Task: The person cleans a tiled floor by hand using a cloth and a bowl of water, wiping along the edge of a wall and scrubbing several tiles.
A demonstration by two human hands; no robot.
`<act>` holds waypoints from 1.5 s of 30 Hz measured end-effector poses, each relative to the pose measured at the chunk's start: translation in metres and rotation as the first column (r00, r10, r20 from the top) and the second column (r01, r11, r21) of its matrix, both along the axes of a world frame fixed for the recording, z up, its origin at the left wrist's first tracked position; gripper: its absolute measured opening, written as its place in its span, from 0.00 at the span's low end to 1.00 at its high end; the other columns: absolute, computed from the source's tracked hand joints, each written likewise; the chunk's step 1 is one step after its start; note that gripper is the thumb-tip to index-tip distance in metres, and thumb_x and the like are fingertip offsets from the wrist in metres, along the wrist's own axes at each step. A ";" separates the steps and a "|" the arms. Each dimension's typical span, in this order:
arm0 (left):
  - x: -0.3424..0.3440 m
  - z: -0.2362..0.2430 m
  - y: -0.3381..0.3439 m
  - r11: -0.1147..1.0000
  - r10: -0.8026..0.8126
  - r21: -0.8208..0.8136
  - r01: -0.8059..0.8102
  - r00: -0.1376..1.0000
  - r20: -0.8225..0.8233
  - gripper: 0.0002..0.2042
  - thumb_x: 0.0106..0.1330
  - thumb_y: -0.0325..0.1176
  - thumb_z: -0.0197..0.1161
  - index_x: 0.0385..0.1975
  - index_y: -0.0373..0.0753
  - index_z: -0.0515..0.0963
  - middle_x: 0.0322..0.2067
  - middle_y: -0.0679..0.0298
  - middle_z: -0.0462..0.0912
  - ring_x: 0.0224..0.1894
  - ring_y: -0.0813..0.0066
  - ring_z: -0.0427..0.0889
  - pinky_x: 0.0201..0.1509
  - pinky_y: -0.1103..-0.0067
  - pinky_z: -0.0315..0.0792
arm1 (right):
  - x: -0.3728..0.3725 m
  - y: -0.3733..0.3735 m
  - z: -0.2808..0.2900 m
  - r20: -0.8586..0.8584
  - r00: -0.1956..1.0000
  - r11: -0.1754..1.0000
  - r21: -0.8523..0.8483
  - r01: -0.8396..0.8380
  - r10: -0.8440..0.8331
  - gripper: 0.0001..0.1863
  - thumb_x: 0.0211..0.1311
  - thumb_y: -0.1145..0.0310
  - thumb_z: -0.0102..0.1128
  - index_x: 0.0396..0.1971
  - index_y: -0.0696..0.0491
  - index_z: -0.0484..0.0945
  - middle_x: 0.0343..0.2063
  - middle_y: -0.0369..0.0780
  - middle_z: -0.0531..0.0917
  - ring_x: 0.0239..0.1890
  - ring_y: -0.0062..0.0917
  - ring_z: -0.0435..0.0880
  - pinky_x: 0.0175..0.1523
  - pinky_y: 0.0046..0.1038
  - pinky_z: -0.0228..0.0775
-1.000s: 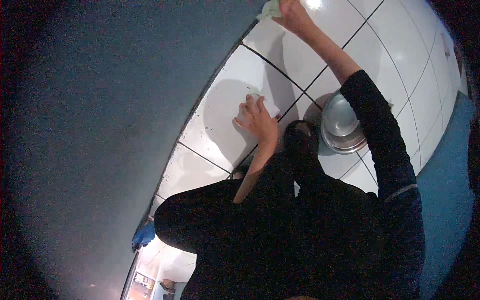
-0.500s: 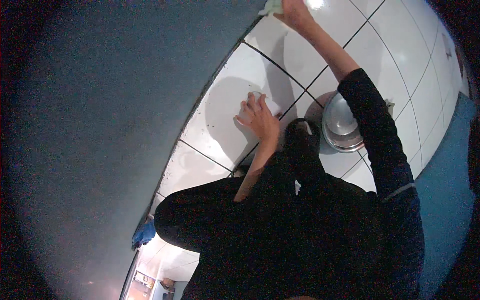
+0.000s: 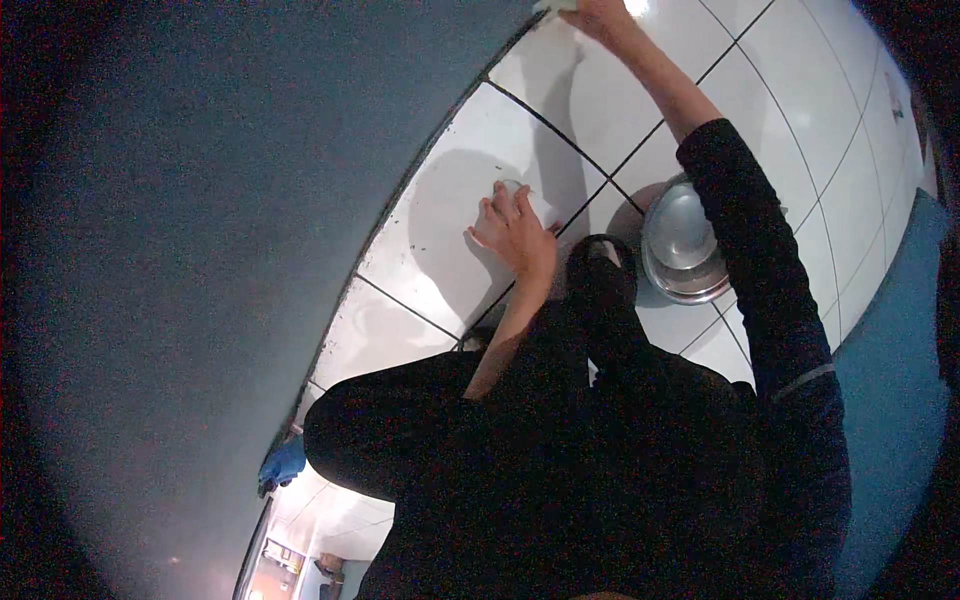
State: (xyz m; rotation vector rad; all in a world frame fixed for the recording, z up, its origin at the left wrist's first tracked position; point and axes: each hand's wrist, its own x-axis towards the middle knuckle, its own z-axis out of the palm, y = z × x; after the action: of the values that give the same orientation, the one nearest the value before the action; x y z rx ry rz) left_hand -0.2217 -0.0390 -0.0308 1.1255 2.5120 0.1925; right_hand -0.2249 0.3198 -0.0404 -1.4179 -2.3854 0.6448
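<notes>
My left hand point(image 3: 513, 232) rests on the white tiled floor point(image 3: 440, 215), its fingers spread. Under and beyond its fingertips shows a small, round, pale shape, which I cannot make out. Far ahead, at the top edge, my right hand point(image 3: 605, 22) is closed on a pale green cloth point(image 3: 556, 5) where the floor meets the wall. The view's edge cuts off part of that hand and most of the cloth. A round metal bowl point(image 3: 684, 232), perhaps with water in it, stands on the tiles beside my right sleeve, which hides its right side.
A grey-blue wall point(image 3: 200, 250) runs along the left, with a dark line at its foot. My dark shoe point(image 3: 602, 262) is planted between my left hand and the bowl. Something blue and crumpled point(image 3: 284, 464) lies by the wall behind my knee. Another blue surface point(image 3: 890, 330) lies at right.
My right hand and the cloth have shifted slightly up and right along the wall's foot, with less of the cloth showing. My left hand has stayed in place.
</notes>
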 end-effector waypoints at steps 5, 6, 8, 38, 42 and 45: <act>0.000 0.001 0.001 0.999 -0.007 -0.042 0.007 1.000 -0.004 0.38 0.38 0.38 0.75 0.55 0.50 0.64 0.63 0.63 0.54 0.66 0.51 0.50 0.59 0.37 0.43 | 0.006 0.001 0.003 0.028 0.978 0.953 0.218 -0.209 0.208 0.38 0.33 0.68 0.73 0.44 0.68 0.61 0.29 0.54 0.78 0.33 0.47 0.79 0.35 0.38 0.74; -0.001 0.000 -0.001 1.000 -0.011 -0.016 0.010 1.000 -0.012 0.38 0.38 0.39 0.75 0.55 0.50 0.64 0.63 0.63 0.55 0.66 0.52 0.50 0.59 0.37 0.42 | 0.004 0.002 0.006 0.008 0.995 0.988 0.110 -0.103 0.103 0.40 0.33 0.69 0.73 0.46 0.68 0.59 0.29 0.54 0.78 0.33 0.47 0.79 0.35 0.39 0.74; -0.001 0.001 -0.001 1.000 -0.013 -0.019 0.013 1.000 -0.006 0.38 0.39 0.38 0.75 0.55 0.50 0.65 0.63 0.63 0.55 0.66 0.52 0.50 0.59 0.37 0.42 | 0.001 -0.004 0.006 0.096 0.990 0.985 0.130 -0.114 0.102 0.41 0.34 0.69 0.73 0.46 0.67 0.56 0.28 0.54 0.78 0.34 0.48 0.79 0.35 0.39 0.74; -0.002 0.002 0.001 0.999 -0.015 -0.051 0.013 0.999 -0.031 0.35 0.41 0.36 0.73 0.53 0.50 0.66 0.62 0.62 0.57 0.65 0.51 0.53 0.60 0.37 0.40 | -0.018 -0.072 -0.019 0.074 0.945 0.941 0.095 -0.325 0.319 0.44 0.35 0.68 0.68 0.54 0.70 0.56 0.36 0.59 0.76 0.38 0.50 0.76 0.46 0.42 0.69; -0.007 0.003 -0.003 0.999 0.021 -0.034 -0.022 0.999 -0.026 0.36 0.40 0.36 0.74 0.54 0.51 0.66 0.62 0.62 0.58 0.65 0.52 0.52 0.60 0.37 0.41 | -0.019 -0.050 0.000 -0.008 0.977 0.958 0.198 -0.207 0.212 0.43 0.37 0.69 0.68 0.54 0.70 0.56 0.36 0.56 0.77 0.39 0.48 0.77 0.46 0.41 0.69; 0.004 -0.001 0.003 1.000 -0.023 -0.015 0.022 0.999 -0.047 0.36 0.39 0.37 0.74 0.53 0.50 0.66 0.62 0.62 0.57 0.65 0.52 0.52 0.60 0.37 0.41 | -0.013 -0.044 -0.018 0.099 0.991 0.989 0.114 -0.097 0.086 0.45 0.38 0.69 0.68 0.56 0.70 0.53 0.37 0.55 0.77 0.39 0.49 0.76 0.46 0.43 0.69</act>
State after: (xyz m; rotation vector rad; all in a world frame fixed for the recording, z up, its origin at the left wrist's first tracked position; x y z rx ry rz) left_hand -0.2174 -0.0360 -0.0317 1.1649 2.5370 0.1430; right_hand -0.2381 0.2758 -0.0583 -1.3238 -2.5281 0.4592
